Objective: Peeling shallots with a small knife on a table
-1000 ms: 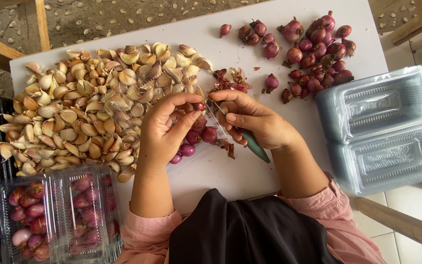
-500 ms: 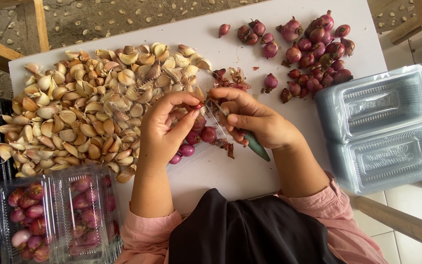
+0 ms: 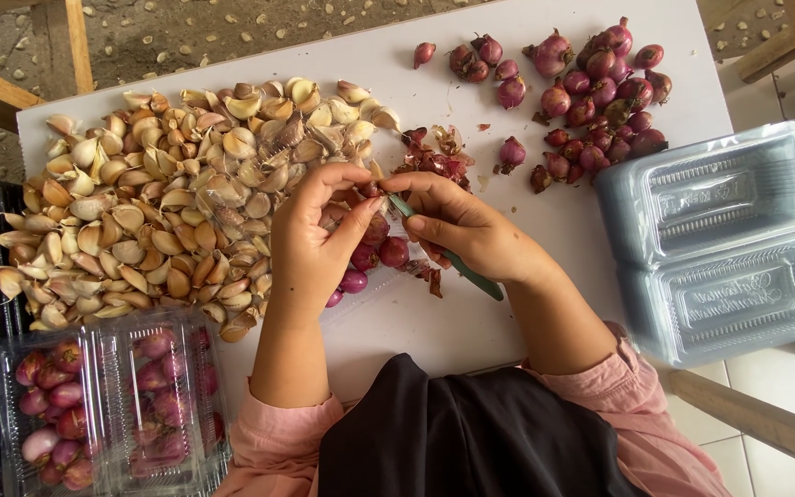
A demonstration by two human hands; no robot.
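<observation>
My left hand (image 3: 317,241) pinches a small shallot (image 3: 369,190) at its fingertips over the middle of the white table (image 3: 434,322). My right hand (image 3: 467,232) grips a green-handled knife (image 3: 457,260), its blade end meeting the shallot. Peeled purple shallots (image 3: 388,250) lie just under both hands, with a scatter of dry red skins (image 3: 434,158) beyond them. The shallot is mostly hidden by my fingers.
A large heap of garlic cloves (image 3: 149,198) covers the table's left half. Unpeeled shallots (image 3: 591,87) are piled at the far right. Stacked empty clear trays (image 3: 720,244) stand at the right edge. Clear boxes of peeled shallots (image 3: 108,405) sit near left.
Both hands stay in place; fingers shift slightly around the shallot and the knife tip works against it.
</observation>
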